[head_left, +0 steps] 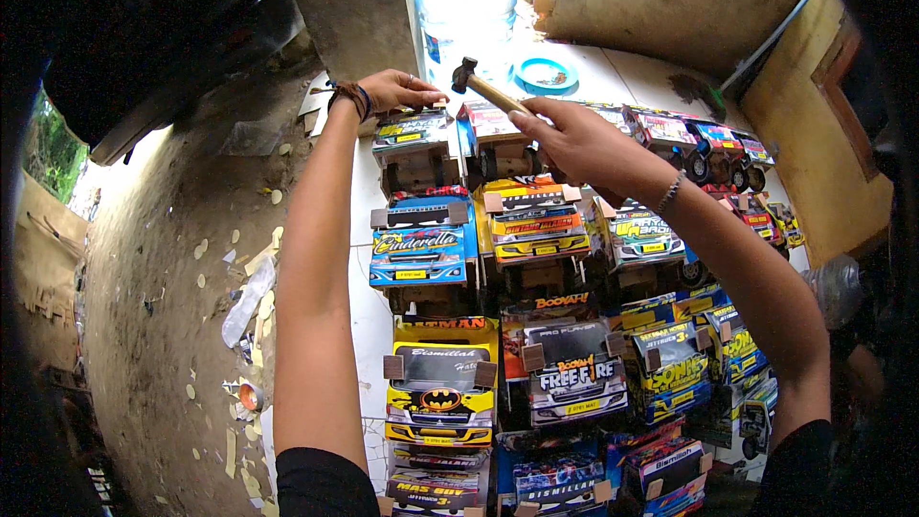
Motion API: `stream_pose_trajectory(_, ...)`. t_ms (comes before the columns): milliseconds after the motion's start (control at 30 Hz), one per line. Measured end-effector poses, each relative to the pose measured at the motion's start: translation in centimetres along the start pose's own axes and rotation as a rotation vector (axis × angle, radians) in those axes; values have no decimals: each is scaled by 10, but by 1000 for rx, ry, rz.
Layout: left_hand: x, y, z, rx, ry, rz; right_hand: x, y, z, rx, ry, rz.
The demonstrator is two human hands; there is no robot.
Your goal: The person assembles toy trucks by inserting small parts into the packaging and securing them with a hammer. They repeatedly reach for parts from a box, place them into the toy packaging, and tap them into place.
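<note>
At the back of the rows, my left hand (397, 92) is closed in a pinch at the top right corner of a toy truck (412, 132) with a green and white front. A small pale wooden piece (440, 104) shows at its fingertips. My right hand (572, 139) grips the handle of a hammer (494, 94). The dark hammer head is raised just to the right of my left fingertips, apart from them. Under the hammer stands another toy truck (496, 124) with a white and red front, partly covered by my right hand.
Several rows of printed toy trucks, among them a blue one (421, 244) and a yellow one (442, 383), fill the white tiles. Behind them stand a large blue water bottle (466, 10) and a turquoise plate (547, 77). Scraps and an orange cup (251, 395) litter the dirt floor.
</note>
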State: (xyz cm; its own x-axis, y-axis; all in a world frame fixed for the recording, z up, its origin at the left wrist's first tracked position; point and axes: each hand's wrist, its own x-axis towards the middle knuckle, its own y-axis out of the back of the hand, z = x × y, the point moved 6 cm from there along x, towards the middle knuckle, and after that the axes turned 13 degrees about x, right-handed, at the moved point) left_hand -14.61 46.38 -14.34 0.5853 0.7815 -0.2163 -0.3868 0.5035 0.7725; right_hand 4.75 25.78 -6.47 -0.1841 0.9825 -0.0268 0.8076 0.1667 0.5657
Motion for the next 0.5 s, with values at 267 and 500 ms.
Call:
stream_pose_trajectory(267,1,-1,-6,-79,28,-26,24,-10,4,6,-13,0)
stream_pose_trajectory(500,9,-1,-17,-108,38,-19,34,-25,2,-74,145,-10)
